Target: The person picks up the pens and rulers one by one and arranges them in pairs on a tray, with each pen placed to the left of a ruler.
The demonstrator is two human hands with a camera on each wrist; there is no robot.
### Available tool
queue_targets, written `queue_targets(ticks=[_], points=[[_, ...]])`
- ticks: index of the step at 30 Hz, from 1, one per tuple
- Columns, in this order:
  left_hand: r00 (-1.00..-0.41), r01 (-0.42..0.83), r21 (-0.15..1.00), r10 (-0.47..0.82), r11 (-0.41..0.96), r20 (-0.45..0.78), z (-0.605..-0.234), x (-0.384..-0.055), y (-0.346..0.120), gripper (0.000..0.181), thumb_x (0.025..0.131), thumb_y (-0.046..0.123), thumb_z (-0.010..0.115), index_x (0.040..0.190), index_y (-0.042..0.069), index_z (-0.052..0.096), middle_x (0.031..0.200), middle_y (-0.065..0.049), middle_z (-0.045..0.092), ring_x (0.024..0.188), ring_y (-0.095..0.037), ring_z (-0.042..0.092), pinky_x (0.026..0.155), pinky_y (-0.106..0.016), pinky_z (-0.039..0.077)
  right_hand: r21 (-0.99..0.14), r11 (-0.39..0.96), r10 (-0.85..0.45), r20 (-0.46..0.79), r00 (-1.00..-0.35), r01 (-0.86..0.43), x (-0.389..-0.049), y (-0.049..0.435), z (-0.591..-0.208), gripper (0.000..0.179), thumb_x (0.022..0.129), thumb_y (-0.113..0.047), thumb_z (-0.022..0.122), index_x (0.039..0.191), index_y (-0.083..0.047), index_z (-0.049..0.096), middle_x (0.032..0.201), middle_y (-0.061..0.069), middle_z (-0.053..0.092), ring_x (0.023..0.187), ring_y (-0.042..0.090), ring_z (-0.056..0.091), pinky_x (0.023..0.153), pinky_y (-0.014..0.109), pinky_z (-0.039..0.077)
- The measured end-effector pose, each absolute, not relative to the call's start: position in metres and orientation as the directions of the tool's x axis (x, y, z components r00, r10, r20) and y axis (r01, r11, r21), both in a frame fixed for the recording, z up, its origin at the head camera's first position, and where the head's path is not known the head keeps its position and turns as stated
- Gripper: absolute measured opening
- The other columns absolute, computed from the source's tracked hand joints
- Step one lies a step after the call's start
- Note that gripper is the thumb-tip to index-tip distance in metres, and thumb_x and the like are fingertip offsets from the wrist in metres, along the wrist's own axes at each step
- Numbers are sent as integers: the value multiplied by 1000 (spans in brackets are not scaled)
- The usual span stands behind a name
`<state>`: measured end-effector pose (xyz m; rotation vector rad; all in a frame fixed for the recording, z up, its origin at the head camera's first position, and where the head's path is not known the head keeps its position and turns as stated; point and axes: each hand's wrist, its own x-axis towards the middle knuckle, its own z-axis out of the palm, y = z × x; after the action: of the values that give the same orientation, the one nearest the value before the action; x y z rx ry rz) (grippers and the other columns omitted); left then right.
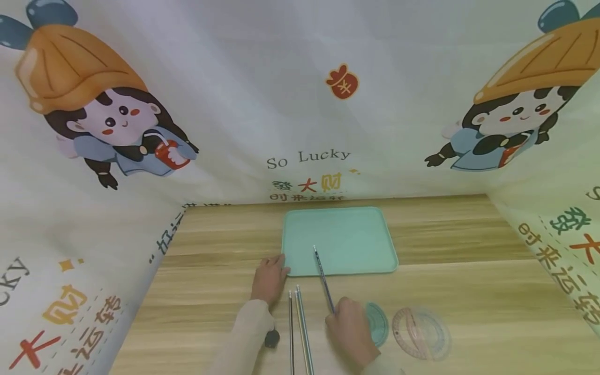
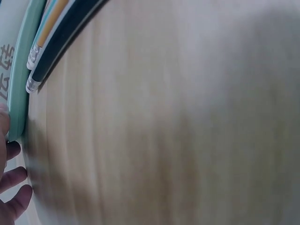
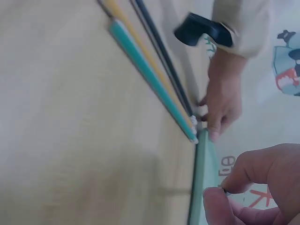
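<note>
My right hand [image 1: 349,325] pinches the near end of a dark pencil [image 1: 323,278] between thumb and forefinger. That pencil slants away from me, its far end over the mint-green tray [image 1: 339,242]. At the tray's front left corner, my left hand [image 1: 269,278] holds the rim, thumb on it and the other fingers spread alongside. Between my arms lie another dark pencil [image 1: 291,333], a yellow pencil [image 3: 154,65] and a teal pencil [image 3: 147,75], with their far ends close to the tray's front edge. In the right wrist view most of the held pencil is hidden.
Right of my right hand lie a teal round protractor [image 1: 377,324], a pink protractor [image 1: 404,333] and a clear protractor [image 1: 436,333], the last two overlapping. Printed cloth [image 1: 225,104] closes off the back and sides of the wooden table [image 1: 225,234].
</note>
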<state>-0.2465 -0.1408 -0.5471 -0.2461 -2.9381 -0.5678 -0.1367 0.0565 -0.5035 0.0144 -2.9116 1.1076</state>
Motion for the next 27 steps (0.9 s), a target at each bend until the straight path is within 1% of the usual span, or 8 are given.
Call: queue_targets(ticks=[7, 13, 15, 17, 20, 22, 24, 27], points=[[-980, 173, 372, 123, 912, 153, -546, -244, -141, 44, 98, 28, 51, 132, 0, 53, 133, -15, 57, 119, -33, 54, 101, -46, 46, -728, 685, 34, 31, -999, 1, -158, 52, -490, 26, 70, 3, 60, 51, -10, 47, 42, -6, 42, 36, 4, 33, 34, 14, 28], [-981, 169, 383, 116, 908, 159, -543, -244, -141, 43, 97, 27, 51, 132, 1, 54, 133, -14, 58, 118, -32, 55, 99, -45, 47, -757, 653, 53, 29, -998, 12, -175, 44, -486, 37, 72, 0, 62, 48, -15, 38, 42, -10, 30, 40, 4, 25, 36, 14, 20], [-980, 170, 387, 115, 906, 162, -542, -244, -141, 43, 97, 27, 51, 131, 1, 54, 133, -14, 58, 117, -32, 55, 100, -44, 47, -768, 640, 56, 18, -998, 22, -179, 42, -486, 35, 72, -1, 61, 50, -15, 38, 45, -9, 32, 41, 5, 25, 36, 14, 21], [-981, 168, 391, 112, 905, 162, -542, -244, -140, 43, 97, 27, 51, 131, 2, 54, 133, -14, 58, 118, -32, 55, 100, -44, 47, -775, 631, 59, 23, -998, 19, -183, 41, -487, 27, 72, 0, 60, 52, -11, 46, 49, -5, 40, 42, 6, 30, 36, 15, 26], [-981, 165, 385, 110, 908, 161, -543, -246, -142, 43, 97, 27, 52, 132, 2, 54, 133, -13, 58, 118, -31, 55, 100, -43, 47, -764, 645, 66, 53, -996, 2, -189, 38, -488, 7, 73, -1, 62, 66, -2, 60, 60, 4, 58, 47, 9, 43, 40, 18, 36], [-982, 159, 387, 107, 908, 152, -544, -247, -143, 43, 96, 28, 52, 132, 3, 54, 134, -12, 58, 118, -31, 55, 100, -44, 47, -755, 656, 68, 74, -995, -11, -193, 36, -490, 3, 73, -1, 62, 71, 1, 63, 65, 8, 62, 50, 11, 48, 43, 19, 40], [-985, 150, 394, 102, 907, 141, -546, -247, -143, 44, 96, 28, 52, 133, 4, 54, 134, -12, 57, 118, -31, 54, 100, -44, 47, -744, 668, 66, 87, -994, -21, -199, 34, -491, 5, 72, -1, 62, 67, -1, 61, 61, 6, 60, 49, 10, 46, 42, 19, 39], [-986, 149, 394, 104, 907, 133, -547, -248, -143, 44, 96, 29, 53, 133, 4, 54, 134, -11, 57, 119, -31, 54, 100, -44, 47, -739, 673, 63, 108, -992, -37, -208, 30, -493, 21, 72, 1, 60, 56, -8, 49, 50, -1, 47, 42, 8, 37, 38, 17, 31]])
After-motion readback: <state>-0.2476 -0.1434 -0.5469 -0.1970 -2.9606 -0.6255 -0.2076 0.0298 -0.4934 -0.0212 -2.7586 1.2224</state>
